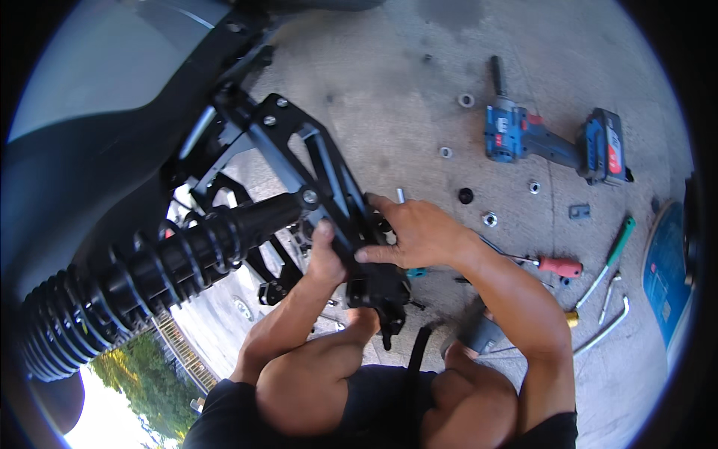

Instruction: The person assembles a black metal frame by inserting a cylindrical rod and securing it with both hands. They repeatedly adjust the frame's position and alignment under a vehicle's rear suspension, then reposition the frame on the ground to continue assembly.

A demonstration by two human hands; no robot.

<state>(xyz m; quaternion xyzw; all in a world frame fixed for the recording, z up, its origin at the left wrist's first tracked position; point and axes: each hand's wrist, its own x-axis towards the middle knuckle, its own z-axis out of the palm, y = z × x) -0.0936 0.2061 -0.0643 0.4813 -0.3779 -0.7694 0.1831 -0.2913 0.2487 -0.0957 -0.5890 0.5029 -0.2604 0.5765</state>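
A black metal suspension arm (321, 157) slopes down from the vehicle's frame toward my knees. My left hand (326, 254) grips its lower end from the left, thumb along the near side and fingers hidden behind it. From the right, my right hand (419, 233) clasps the same arm, thumb on the near face and index finger reaching to the far edge. A black shock absorber with a coil spring (149, 273) runs from the lower left up to a bolt (310, 197) on the arm, just beyond my left hand.
A blue cordless impact wrench (516, 131) lies on the concrete at far right, with several nuts and washers, such as a flanged nut (490, 219), nearby. Right of my forearm are a red-handled screwdriver (559, 267), a green-handled tool (621, 241) and a blue round container (666, 262).
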